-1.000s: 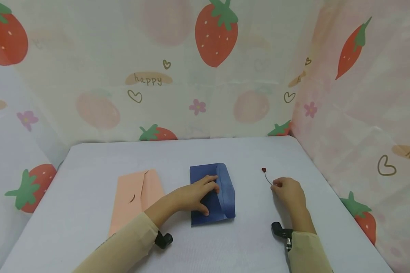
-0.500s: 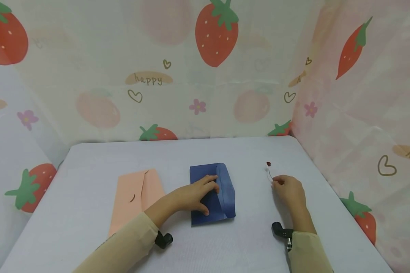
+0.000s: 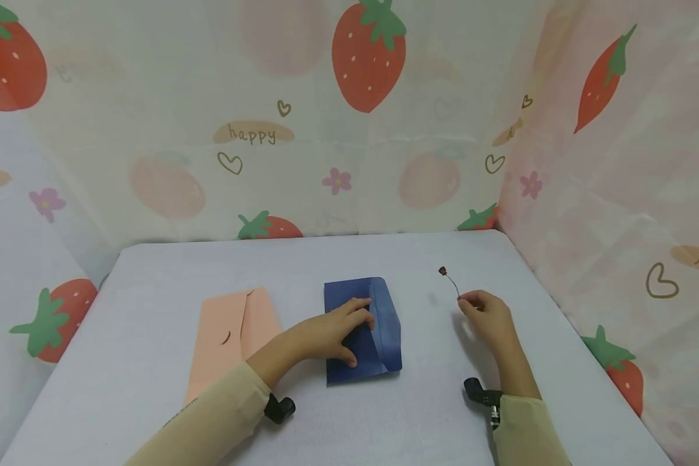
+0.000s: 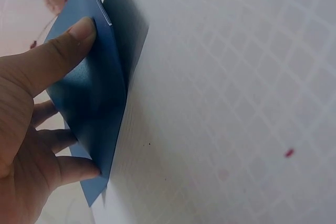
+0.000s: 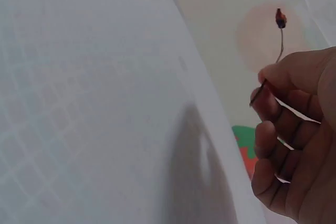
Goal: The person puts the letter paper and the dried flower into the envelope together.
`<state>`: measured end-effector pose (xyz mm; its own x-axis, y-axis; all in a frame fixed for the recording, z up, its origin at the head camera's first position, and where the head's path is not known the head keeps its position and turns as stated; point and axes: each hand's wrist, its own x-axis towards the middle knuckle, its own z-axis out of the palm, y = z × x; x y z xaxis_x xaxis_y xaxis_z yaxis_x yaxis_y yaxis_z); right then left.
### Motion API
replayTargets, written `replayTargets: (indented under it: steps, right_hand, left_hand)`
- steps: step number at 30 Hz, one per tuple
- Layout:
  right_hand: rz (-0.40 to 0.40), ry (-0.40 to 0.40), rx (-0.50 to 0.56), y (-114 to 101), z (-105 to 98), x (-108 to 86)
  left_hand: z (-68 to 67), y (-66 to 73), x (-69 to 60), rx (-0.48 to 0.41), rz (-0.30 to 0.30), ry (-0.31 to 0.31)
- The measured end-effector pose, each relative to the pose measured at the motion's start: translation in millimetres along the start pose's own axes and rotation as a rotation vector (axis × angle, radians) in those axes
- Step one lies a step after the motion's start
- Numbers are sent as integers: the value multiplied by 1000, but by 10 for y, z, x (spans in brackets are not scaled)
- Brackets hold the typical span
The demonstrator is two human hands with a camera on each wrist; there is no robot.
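Note:
My left hand (image 3: 332,333) rests spread on a blue envelope (image 3: 343,372) in the middle of the table, its flap (image 3: 389,330) unfolded to the right. In the left wrist view the thumb (image 4: 63,51) presses on the envelope's face, and the fingertips touch it farther along. Between thumb and forefinger, my right hand (image 3: 489,317) pinches the thin stem of a small dried flower (image 3: 443,271) with a dark red head. The hand is raised above the table, to the right of the envelope. The right wrist view shows the flower head (image 5: 281,19) pointing up and the stem's end below the fingertips.
A peach-pink envelope (image 3: 221,323) lies left of the blue one, partly hidden by the left forearm. White cloth covers the table (image 3: 396,427). Strawberry-printed curtains (image 3: 303,77) stand behind and at both sides.
My right hand has risen and shifted slightly left with the dried flower, whose head swung right and then left. The left hand and both envelopes have not moved.

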<state>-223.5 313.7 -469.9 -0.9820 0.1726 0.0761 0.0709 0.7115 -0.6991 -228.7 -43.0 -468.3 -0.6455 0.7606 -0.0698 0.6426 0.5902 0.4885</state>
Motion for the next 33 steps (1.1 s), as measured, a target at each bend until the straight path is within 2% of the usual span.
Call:
replayTargets:
  steps: [3, 15, 20, 26, 33]
  right_hand:
    - [3, -26, 64, -27, 11, -7]
    - [-25, -142, 206, -153, 75, -40]
    - [-53, -196, 242, -197, 143, -64]
    - [-100, -246, 339, -286, 225, -116]
    - [-141, -275, 410, -405, 304, -166]
  left_hand:
    - [5, -1, 10, 4, -1, -1]
    - [0, -1, 6, 0, -10, -7]
    - [-2, -5, 10, 1, -10, -7]
    - [-16, 8, 8, 9, -4, -5]
    - [-25, 18, 5, 14, -4, -4]
